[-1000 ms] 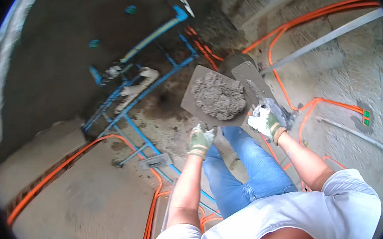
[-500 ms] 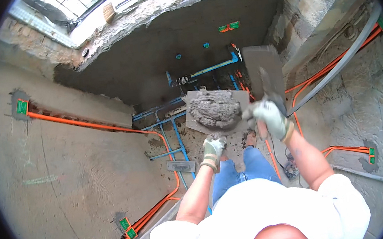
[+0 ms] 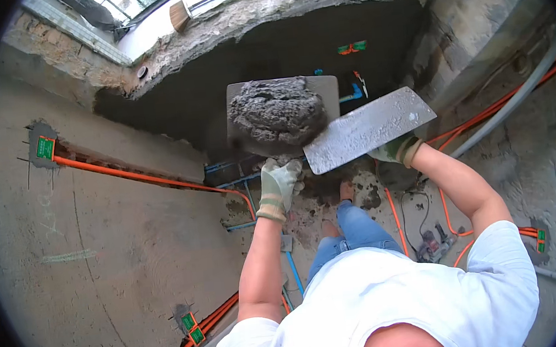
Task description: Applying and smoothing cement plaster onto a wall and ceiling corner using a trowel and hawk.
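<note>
My gloved left hand [image 3: 280,185] grips the underside of a hawk [image 3: 329,88], a flat square board held out ahead of me. On it lies a big heap of wet grey mortar [image 3: 277,112]. My gloved right hand [image 3: 396,149] is closed behind a rectangular plastering trowel [image 3: 374,127]; its handle is hidden by the blade. The blade faces up, with mortar specks on it, and its left end meets the right edge of the hawk and mortar. Beyond both stands a freshly coated dark grey wall [image 3: 202,80].
Orange conduits [image 3: 138,178] run along the left wall to green junction boxes [image 3: 46,147]. Blue pipes [image 3: 294,273] cross the floor. A brush [image 3: 180,15] rests on the window ledge. A power tool [image 3: 436,244] with a cable lies on the floor at right. A grey hose [image 3: 506,108] hangs at right.
The hawk with its mortar has come up and forward, towards the wall. My right hand has turned the trowel from upright to lying across, blade up, beside the hawk.
</note>
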Available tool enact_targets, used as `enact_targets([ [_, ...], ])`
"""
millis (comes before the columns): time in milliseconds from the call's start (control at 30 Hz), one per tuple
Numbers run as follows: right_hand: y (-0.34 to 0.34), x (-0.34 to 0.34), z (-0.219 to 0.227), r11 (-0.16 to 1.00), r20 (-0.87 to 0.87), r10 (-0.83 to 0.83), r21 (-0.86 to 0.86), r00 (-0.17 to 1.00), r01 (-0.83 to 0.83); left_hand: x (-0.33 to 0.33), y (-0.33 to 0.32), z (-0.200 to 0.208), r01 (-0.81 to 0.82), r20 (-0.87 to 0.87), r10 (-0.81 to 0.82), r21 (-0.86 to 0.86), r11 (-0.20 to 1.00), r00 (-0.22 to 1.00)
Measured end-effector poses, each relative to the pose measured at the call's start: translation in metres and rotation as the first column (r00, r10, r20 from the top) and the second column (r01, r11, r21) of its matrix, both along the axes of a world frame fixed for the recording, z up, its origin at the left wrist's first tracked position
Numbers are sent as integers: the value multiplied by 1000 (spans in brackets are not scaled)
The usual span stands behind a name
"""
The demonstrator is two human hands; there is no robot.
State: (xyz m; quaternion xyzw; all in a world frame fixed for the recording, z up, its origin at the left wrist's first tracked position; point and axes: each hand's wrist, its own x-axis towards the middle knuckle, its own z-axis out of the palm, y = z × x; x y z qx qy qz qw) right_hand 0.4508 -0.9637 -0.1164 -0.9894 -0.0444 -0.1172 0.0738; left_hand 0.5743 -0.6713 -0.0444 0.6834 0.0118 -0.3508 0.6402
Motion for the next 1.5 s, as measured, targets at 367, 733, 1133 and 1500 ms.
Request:
enact_targets([
  [367,-20,141,-36,993,-9,91,73,996,-90,54,-22,-62,-111,-60,107,-56,992,992],
  [733,7,296,-103,999,-55,24,43,998,-22,221,-1,-182,-393,-358,339,-90,915,870],
  [1133,51,471,-45,885,-690,-168,208,704,415,313,-6,-233,-348,-207,348,42,937,914],
  [1500,18,491,33,663,-759,103,534,643,524,314,-16,-224,-376,-207,374,31,926,904],
])
